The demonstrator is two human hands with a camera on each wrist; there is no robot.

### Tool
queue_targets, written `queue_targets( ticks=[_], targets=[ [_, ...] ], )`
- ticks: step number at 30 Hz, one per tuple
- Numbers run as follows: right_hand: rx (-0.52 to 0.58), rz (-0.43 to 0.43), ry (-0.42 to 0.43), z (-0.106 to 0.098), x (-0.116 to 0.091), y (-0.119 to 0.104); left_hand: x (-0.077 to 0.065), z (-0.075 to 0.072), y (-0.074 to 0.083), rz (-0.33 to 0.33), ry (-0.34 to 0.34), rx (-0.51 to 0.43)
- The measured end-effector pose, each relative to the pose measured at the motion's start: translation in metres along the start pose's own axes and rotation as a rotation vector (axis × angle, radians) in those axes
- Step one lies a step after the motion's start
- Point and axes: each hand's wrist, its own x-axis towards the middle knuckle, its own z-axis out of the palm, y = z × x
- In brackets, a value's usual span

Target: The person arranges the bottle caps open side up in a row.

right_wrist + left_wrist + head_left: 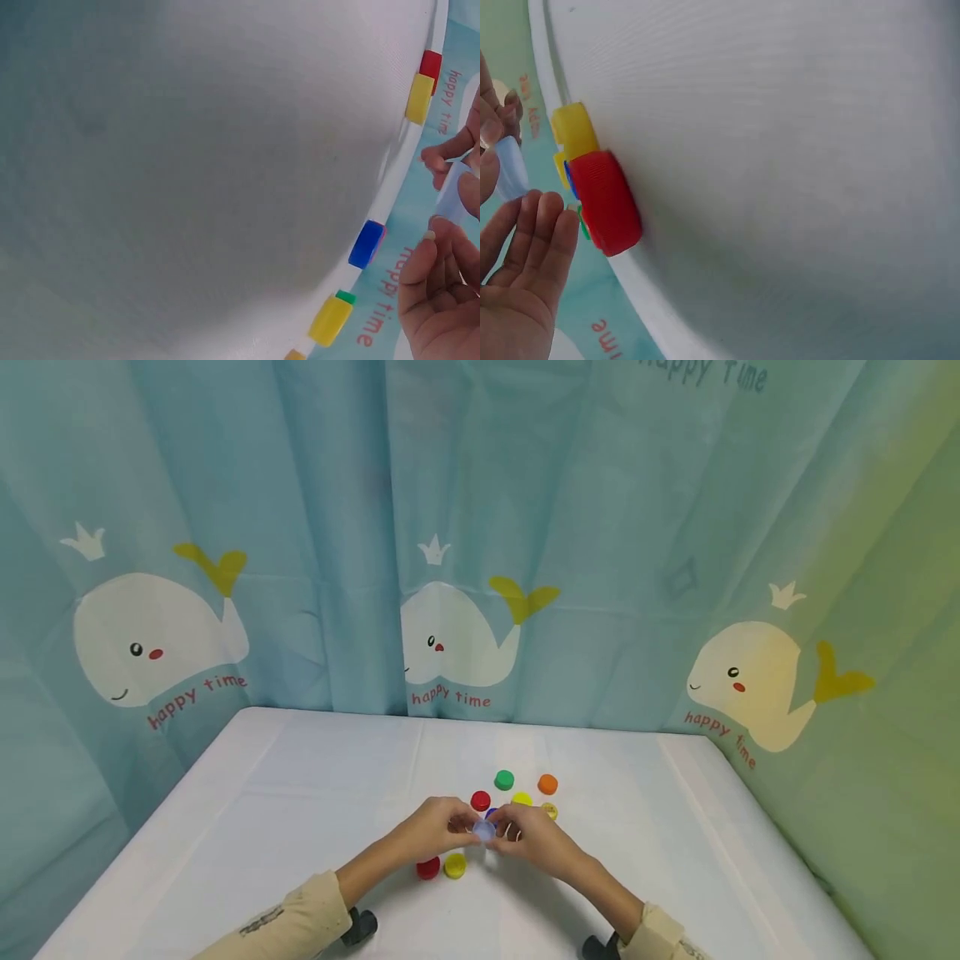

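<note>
Between my two hands, raised off the table, is a pale blue bottle cap (483, 832). My left hand (435, 824) pinches its left side between thumb and fingers. From the other side my right hand (536, 837) pinches it too. Both wrist views show the pale cap (511, 169) (452, 193) edge-on between the fingertips. A blue cap (367, 244) is partly hidden behind the right hand in the head view. A red cap (428, 867) and a yellow cap (454, 865) lie on the table below the left hand.
Beyond the hands, a green cap (504, 780), an orange cap (547, 784), a red cap (481, 801), a bright yellow cap (522, 798) and a darker yellow cap (550, 811) lie on the white-covered table (315, 793). A whale-printed curtain (337, 527) hangs behind it.
</note>
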Motion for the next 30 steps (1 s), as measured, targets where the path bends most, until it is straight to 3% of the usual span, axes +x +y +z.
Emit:
queue_targets(
  ticks=[7, 12, 24, 30],
  targets=[
    [-0.009, 0.051, -0.058, -0.001, 0.0, -0.003, 0.002, 0.002, 0.0, -0.004, -0.039, 0.017],
    [-0.025, 0.055, -0.104, 0.001, 0.0, -0.004, 0.001, 0.004, 0.001, -0.013, -0.071, 0.088],
    [-0.022, 0.031, -0.233, 0.006, -0.003, -0.007, -0.001, 0.01, 0.006, -0.078, -0.16, 0.208],
    [-0.038, 0.087, -0.252, 0.005, -0.002, -0.009, 0.0, 0.01, 0.01, -0.112, -0.171, 0.221]
  ],
)
